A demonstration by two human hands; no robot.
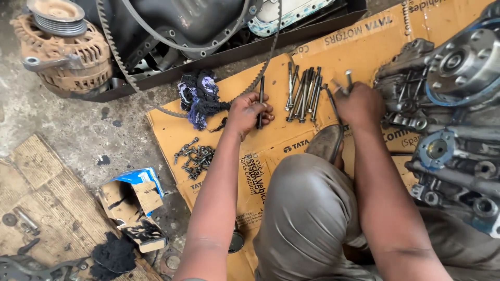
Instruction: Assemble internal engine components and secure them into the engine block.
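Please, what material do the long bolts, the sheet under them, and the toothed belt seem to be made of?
The long bolts look like steel, dark and oily, with dull grey shine on the shanks. The sheet is brown corrugated cardboard, flattened, with creases and printing. The toothed belt appears to be black rubber: matte and bending in a curve. The left hand holds one bolt of the same look.

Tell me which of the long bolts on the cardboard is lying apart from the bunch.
The long bolt under the left hand, whose fingers rest on it. It lies alone, left of the bunch of long bolts, which lie side by side.
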